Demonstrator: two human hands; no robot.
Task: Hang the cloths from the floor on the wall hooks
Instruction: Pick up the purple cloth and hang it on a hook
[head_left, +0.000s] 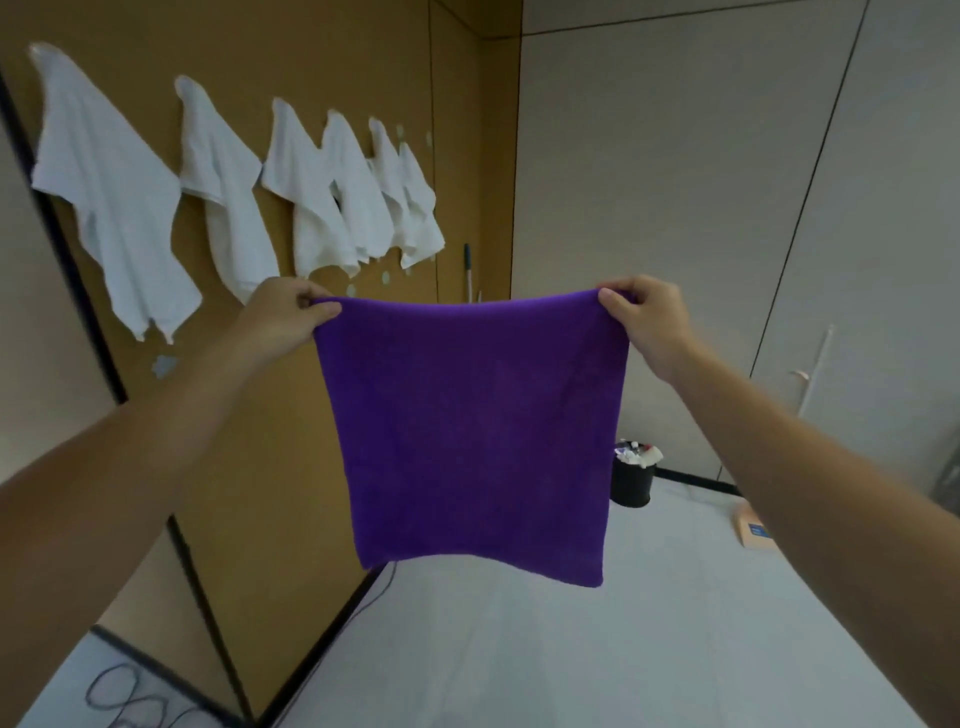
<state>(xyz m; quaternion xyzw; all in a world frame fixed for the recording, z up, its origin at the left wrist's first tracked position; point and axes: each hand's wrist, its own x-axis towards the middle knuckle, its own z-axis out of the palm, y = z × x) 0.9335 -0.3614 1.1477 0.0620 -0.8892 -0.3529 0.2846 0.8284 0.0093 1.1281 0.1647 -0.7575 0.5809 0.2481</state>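
A square purple terry cloth is hanging spread flat in the air at the middle of the scene, stretched between both raised hands, and its lower edge is dangling free above the pale grey floor. The left hand is pinching the top left corner with curled fingers and thumb, and the right hand is gripping the top right corner in the same way, so the two hands are standing well apart with the top hem running taut between them. Behind and to the left, a row of six white cloths is hanging from points high on the brown wall panel. A few small pale round pads are showing on the panel just above the purple cloth. A thin pale pole is leaning in the far corner. On the floor to the right, a black round bin is standing near the far grey wall, with a small orange box lying nearer. A dark coiled cable is lying at the near left.
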